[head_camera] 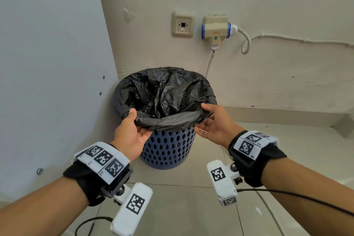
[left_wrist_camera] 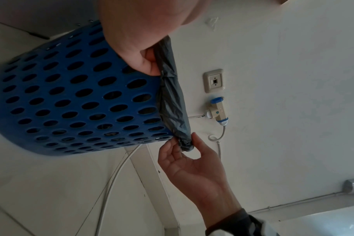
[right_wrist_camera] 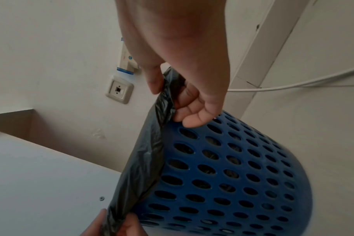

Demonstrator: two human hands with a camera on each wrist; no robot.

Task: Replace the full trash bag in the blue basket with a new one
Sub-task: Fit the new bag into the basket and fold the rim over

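A blue perforated basket (head_camera: 166,149) stands on the floor in a corner, lined with a black trash bag (head_camera: 164,94) whose edge is rolled over the rim. My left hand (head_camera: 132,126) pinches the rolled bag edge at the near left of the rim, thumb on top. My right hand (head_camera: 208,119) pinches the same edge at the near right. The left wrist view shows the basket (left_wrist_camera: 75,99), the bag edge (left_wrist_camera: 172,95) and the right hand (left_wrist_camera: 184,153) pinching its end. The right wrist view shows fingers (right_wrist_camera: 192,115) curled under the bag edge (right_wrist_camera: 150,159) above the basket (right_wrist_camera: 222,175).
A grey panel (head_camera: 51,74) stands close on the left. On the wall behind are a socket plate (head_camera: 183,24) and a plug adapter (head_camera: 215,31) with white cables, one dropping behind the basket. Tiled floor (head_camera: 182,207) lies in front.
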